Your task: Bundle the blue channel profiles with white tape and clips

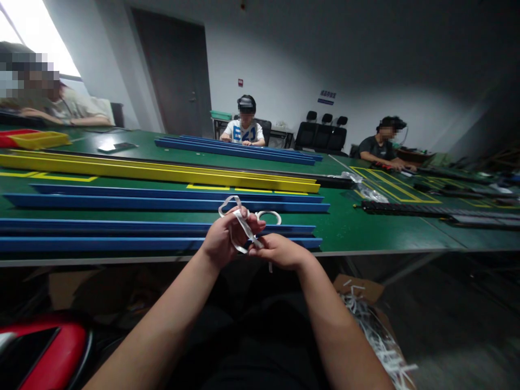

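A narrow white strip (245, 226) runs in loose loops between my hands, above the table's front edge. My left hand (222, 238) is curled around part of it, with the thumb laid along the strip. Close beside it, my right hand (280, 250) pinches the strip lower down, and a short tail hangs beneath those fingers. Just behind the hands is a white ring (279, 218), perhaps a roll of tape, partly hidden by my fingers. Long blue channels (122, 202) lie across the table under and behind my hands.
A long yellow channel (162, 174) lies farther back on the green table (345, 233). Black slatted strips (390, 208) are at the right. Below stands a carton (371, 290) of white scraps. A red-edged seat (73, 352) is at lower left. Three people sit around the table.
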Motion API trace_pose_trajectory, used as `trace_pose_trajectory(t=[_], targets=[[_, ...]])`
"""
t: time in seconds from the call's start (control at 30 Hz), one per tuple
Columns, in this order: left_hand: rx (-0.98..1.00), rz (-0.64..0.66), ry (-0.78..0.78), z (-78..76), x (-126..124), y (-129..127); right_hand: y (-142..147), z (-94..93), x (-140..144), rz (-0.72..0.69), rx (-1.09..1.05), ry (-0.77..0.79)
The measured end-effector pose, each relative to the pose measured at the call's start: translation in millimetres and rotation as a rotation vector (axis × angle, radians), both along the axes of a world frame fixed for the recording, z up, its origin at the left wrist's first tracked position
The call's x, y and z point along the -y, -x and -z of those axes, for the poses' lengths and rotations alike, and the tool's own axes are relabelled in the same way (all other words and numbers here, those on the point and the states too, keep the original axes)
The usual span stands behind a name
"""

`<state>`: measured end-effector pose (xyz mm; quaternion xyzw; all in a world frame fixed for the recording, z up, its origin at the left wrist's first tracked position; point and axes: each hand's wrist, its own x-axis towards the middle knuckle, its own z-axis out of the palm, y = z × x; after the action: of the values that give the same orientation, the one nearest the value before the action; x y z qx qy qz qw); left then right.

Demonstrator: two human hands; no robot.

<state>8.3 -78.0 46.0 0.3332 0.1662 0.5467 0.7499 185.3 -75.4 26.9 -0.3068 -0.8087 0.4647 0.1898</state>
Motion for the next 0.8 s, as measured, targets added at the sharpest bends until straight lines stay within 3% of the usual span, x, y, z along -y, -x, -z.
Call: trace_pose_trajectory(t=[0.1, 0.23, 0.33, 0.5, 0.6, 0.8], targets=[[0.008, 0.025, -0.004, -3.5, 0.1, 2.4, -0.9, -0.4, 0.8, -0.052, 0.038, 0.028], [-0.184, -0.244, -0.045, 5.7, -13.9, 8.3, -11.4, -5.8, -2.1, 0.149, 0.028, -0.092], [-0.468, -0.374, -0.163, 18.0, -21.7, 9.2, -18.1, -11.5, -3.8, 0.274, -0.001, -0.171], [-0.974, -0.301, -0.507, 20.1, -8.6, -3.2, -12.1, -16.8, -1.3, 0.394, -0.105, -0.332], [-1.038, -0.245, -0.661, 12.3, 3.5, -11.2, -4.5, -15.1, 0.3, 0.464, -0.2, -0.395], [-1.065, -0.166, -0.686, 12.4, 4.5, -12.1, -3.2, -11.6, -0.7, 0.588, -0.166, -0.529]])
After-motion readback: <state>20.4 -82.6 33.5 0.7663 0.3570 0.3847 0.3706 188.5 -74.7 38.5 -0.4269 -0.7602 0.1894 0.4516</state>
